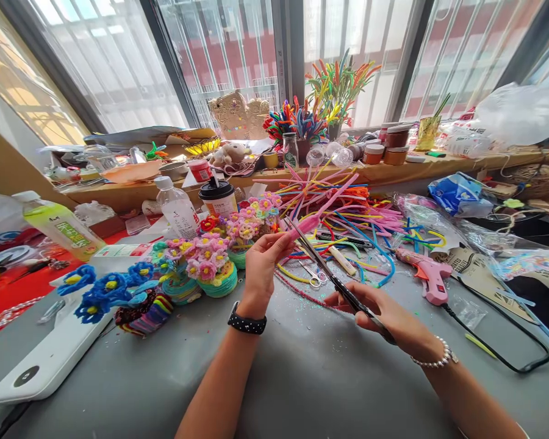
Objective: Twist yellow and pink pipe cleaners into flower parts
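Two hands work above the grey table: I see my right hand closed around the handles of black scissors, whose blades slant up to a pink pipe cleaner that my left hand pinches by its near end. Just right of the scissors lies a pink glue gun, its black cord trailing nearer; left of them crowd pink chenille flowers and blue ones. Beyond the scissors sprawls a heap of loose pipe cleaners, partly hidden behind the raised stem, with a lidded cup farther left.
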